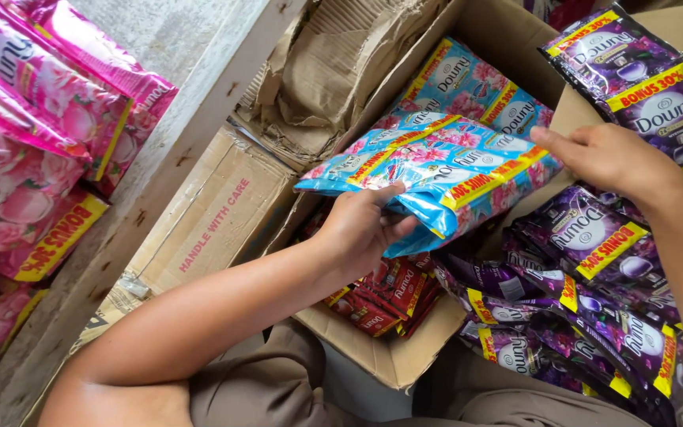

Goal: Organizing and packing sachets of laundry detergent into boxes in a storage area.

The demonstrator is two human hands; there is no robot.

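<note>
blue sachet bundle (436, 170), flat, tilted, above the carton (373, 352)

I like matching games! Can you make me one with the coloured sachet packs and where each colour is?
Things:
1. blue sachets
2. pink sachets
3. purple sachets
4. red sachets

Places:
A. low in the cardboard box, under the left hand
B. far left, outside the box
C. held in both hands
D. piled at the right, below the right hand

Pairs: 1-C, 2-B, 3-D, 4-A
</note>
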